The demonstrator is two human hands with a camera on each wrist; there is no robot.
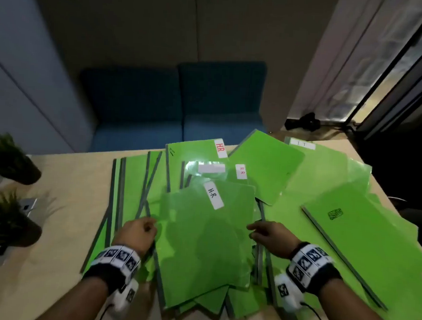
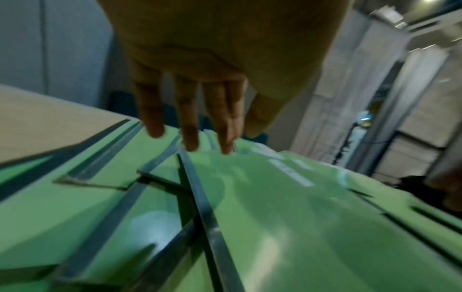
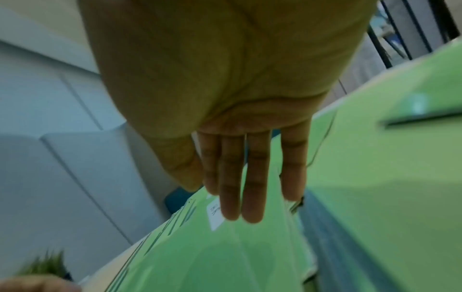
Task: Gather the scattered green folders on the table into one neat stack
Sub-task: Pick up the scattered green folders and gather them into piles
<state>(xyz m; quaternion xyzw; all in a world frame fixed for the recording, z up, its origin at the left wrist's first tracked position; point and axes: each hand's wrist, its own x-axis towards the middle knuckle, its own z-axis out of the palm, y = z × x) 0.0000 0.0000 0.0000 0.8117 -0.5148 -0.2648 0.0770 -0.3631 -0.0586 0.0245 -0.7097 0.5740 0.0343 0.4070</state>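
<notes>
Several green folders lie scattered and overlapping across the wooden table (image 1: 66,200). In the middle, a top folder (image 1: 205,241) with a white "H.R" label (image 1: 214,196) sits on a loose pile. My left hand (image 1: 139,232) touches that folder's left edge, and the left wrist view shows its fingers (image 2: 190,118) straight, tips on a grey spine of the pile (image 2: 275,207). My right hand (image 1: 269,235) is at the right edge. Its fingers (image 3: 240,177) are straight and together against the folder (image 3: 212,256). Neither hand grips anything.
More folders fan out to the right, one with a black mark (image 1: 363,238) and one labelled "I T" (image 1: 302,143). Two potted plants (image 1: 5,157) (image 1: 3,219) stand at the table's left edge. Beyond the table are a blue sofa (image 1: 178,108) and a black object (image 1: 303,122).
</notes>
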